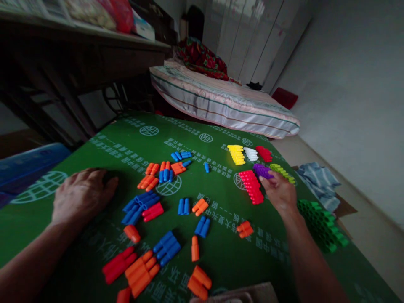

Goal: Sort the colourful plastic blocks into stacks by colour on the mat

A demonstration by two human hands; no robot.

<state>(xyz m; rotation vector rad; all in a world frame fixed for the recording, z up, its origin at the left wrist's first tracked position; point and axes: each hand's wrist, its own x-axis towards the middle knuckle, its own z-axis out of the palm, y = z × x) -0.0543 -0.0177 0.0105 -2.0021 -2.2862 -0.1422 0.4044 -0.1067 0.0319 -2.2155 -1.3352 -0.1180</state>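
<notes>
My right hand (280, 192) is closed on a purple bullet-shaped plastic block cluster (261, 171), low over the green board (217, 185). Just left of that hand lies a pinkish-red block cluster (251, 186); a lime-green one (282, 172) is partly behind the fingers. Yellow (236, 155), white (251, 154) and dark red (264, 153) clusters sit beyond. My left hand (80, 194) rests palm down on the board, thumb apart, holding nothing. Between the hands lie scattered orange blocks (142, 272), blue blocks (166, 247) and red blocks (119, 264).
A large green block cluster (322, 225) lies beside my right forearm, near the board's right edge. A wooden table (94, 38) stands at the left, over a blue container (34, 166). Behind the board is a bed (227, 99); striped cloth (318, 181) lies at right.
</notes>
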